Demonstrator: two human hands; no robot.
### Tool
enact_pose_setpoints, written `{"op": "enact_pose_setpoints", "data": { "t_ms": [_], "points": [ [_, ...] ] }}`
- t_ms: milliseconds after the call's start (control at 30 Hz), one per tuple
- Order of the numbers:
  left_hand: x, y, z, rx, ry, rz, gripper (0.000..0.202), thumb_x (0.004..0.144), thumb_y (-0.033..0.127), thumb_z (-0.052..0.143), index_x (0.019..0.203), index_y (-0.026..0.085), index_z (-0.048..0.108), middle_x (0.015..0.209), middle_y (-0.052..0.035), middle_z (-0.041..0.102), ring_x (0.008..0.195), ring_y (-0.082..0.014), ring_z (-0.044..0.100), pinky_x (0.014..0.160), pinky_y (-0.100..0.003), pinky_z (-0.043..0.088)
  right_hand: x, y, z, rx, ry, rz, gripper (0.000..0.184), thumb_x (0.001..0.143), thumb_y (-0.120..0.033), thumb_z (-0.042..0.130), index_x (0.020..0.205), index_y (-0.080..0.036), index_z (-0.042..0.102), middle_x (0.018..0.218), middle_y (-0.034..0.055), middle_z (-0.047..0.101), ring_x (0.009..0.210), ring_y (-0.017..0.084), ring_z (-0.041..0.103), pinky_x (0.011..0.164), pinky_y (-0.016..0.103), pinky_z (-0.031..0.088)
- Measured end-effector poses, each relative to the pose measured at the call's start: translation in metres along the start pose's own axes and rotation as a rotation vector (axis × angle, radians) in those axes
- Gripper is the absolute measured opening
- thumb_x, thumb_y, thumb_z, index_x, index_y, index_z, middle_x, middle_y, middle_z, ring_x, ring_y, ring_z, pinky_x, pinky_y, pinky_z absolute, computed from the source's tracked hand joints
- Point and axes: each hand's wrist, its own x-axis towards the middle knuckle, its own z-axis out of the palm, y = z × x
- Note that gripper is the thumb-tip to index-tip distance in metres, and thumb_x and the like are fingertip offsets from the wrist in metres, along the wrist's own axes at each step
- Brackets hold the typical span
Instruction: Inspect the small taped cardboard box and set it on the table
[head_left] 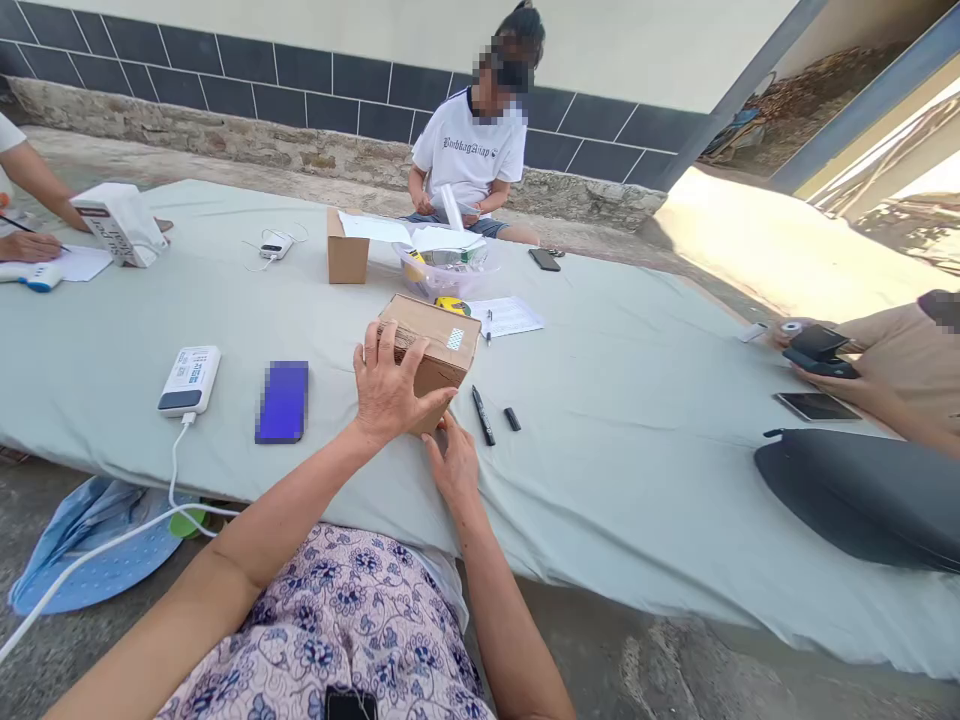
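A closed brown cardboard box [454,350] stands near the front of the cloth-covered table, right in front of me. My left hand [388,388] lies across its top and left side, fingers spread and thumb along the near face, gripping it. At the box's lower near edge, my right hand [454,458] holds on with thumb and fingers; part of the fingers is hidden behind the box. An uncapped black marker [483,415] lies just right of the box, and its cap [512,419] is beside it.
Left of the box are a phone [282,402] and a cabled white power bank [190,380]. Behind it stand a yellow tape measure [452,306], a plastic basin [427,283] and another box [347,258]. A dark bag [862,490] lies right. Other people sit around the table.
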Motion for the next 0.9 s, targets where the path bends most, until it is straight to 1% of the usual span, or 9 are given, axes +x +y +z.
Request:
{"op": "enact_pose_setpoints", "data": {
  "t_ms": [133, 267, 367, 467, 533, 600, 700, 800, 900],
  "points": [
    [-0.002, -0.007, 0.001, -0.063, 0.118, -0.049, 0.082, 0.07, 0.082, 0.066, 0.122, 0.019, 0.066, 0.145, -0.0245, 0.051, 0.147, -0.0471, 0.034, 0.11, -0.059, 0.038, -0.003, -0.005, 0.0, 0.126, 0.019, 0.041, 0.06, 0.089, -0.042, 0.058, 0.144, -0.019, 0.052, 0.119, 0.0128, 0.075, 0.111, 0.031, 0.068, 0.101, 0.054, 0.052],
    [-0.007, -0.022, -0.009, -0.127, 0.203, -0.073, 0.079, 0.07, 0.079, 0.069, 0.121, 0.019, 0.063, 0.144, -0.0223, 0.049, 0.147, -0.0441, 0.033, 0.115, -0.059, 0.034, -0.004, -0.011, 0.001, 0.382, 0.023, 0.119, 0.06, 0.088, -0.042, 0.061, 0.143, -0.02, 0.052, 0.13, 0.0157, 0.069, 0.103, 0.026, 0.072, 0.089, 0.046, 0.058],
    [-0.012, -0.038, -0.021, -0.196, 0.24, -0.093, 0.076, 0.071, 0.075, 0.072, 0.123, 0.02, 0.058, 0.145, -0.0199, 0.048, 0.146, -0.0417, 0.033, 0.119, -0.06, 0.029, -0.004, -0.014, 0.001, 0.594, 0.044, 0.146, 0.056, 0.086, -0.043, 0.064, 0.137, -0.02, 0.056, 0.129, 0.0163, 0.068, 0.097, 0.022, 0.073, 0.081, 0.039, 0.06],
    [-0.019, -0.049, -0.03, -0.284, 0.274, -0.12, 0.068, 0.077, 0.07, 0.071, 0.123, 0.022, 0.055, 0.144, -0.018, 0.049, 0.146, -0.0382, 0.035, 0.12, -0.06, 0.027, -0.003, -0.019, -0.003, 0.643, 0.085, 0.138, 0.051, 0.088, -0.044, 0.063, 0.133, -0.021, 0.058, 0.126, 0.0151, 0.069, 0.096, 0.019, 0.071, 0.084, 0.038, 0.059],
    [-0.026, -0.05, -0.03, -0.376, 0.289, -0.176, 0.063, 0.081, 0.067, 0.068, 0.123, 0.022, 0.053, 0.144, -0.0173, 0.049, 0.146, -0.0359, 0.036, 0.12, -0.058, 0.029, -0.003, -0.025, -0.01, 0.609, 0.159, 0.128, 0.047, 0.089, -0.044, 0.062, 0.13, -0.021, 0.059, 0.127, 0.0149, 0.067, 0.097, 0.019, 0.069, 0.083, 0.037, 0.058],
    [-0.032, -0.048, -0.025, -0.515, 0.281, -0.263, 0.062, 0.083, 0.067, 0.066, 0.124, 0.022, 0.051, 0.146, -0.0179, 0.048, 0.145, -0.0338, 0.038, 0.118, -0.054, 0.034, -0.002, -0.031, -0.02, 0.543, 0.261, 0.112, 0.044, 0.089, -0.044, 0.062, 0.127, -0.022, 0.061, 0.131, 0.0144, 0.063, 0.102, 0.019, 0.065, 0.083, 0.036, 0.057],
    [-0.042, -0.045, -0.014, -0.726, 0.218, -0.41, 0.063, 0.082, 0.068, 0.066, 0.122, 0.022, 0.05, 0.142, -0.018, 0.05, 0.138, -0.0308, 0.048, 0.113, -0.048, 0.039, 0.004, -0.038, -0.037, 0.435, 0.384, 0.087, 0.042, 0.09, -0.044, 0.06, 0.126, -0.023, 0.061, 0.136, 0.0131, 0.058, 0.116, 0.022, 0.059, 0.085, 0.036, 0.056],
    [-0.05, -0.049, -0.006, -0.814, 0.099, -0.571, 0.058, 0.081, 0.068, 0.064, 0.114, 0.022, 0.05, 0.125, -0.0134, 0.06, 0.121, -0.0274, 0.058, 0.104, -0.043, 0.044, 0.012, -0.042, -0.046, 0.378, 0.41, 0.07, 0.041, 0.09, -0.042, 0.058, 0.126, -0.023, 0.061, 0.138, 0.0135, 0.056, 0.124, 0.024, 0.056, 0.086, 0.037, 0.056],
    [-0.054, -0.058, -0.004, -0.79, -0.012, -0.721, 0.047, 0.087, 0.066, 0.056, 0.104, 0.023, 0.05, 0.107, -0.0085, 0.063, 0.104, -0.0242, 0.061, 0.091, -0.039, 0.047, 0.018, -0.045, -0.04, 0.321, 0.375, 0.022, 0.042, 0.09, -0.039, 0.057, 0.129, -0.023, 0.06, 0.139, 0.0148, 0.054, 0.126, 0.025, 0.055, 0.086, 0.037, 0.056]
  ]
}}
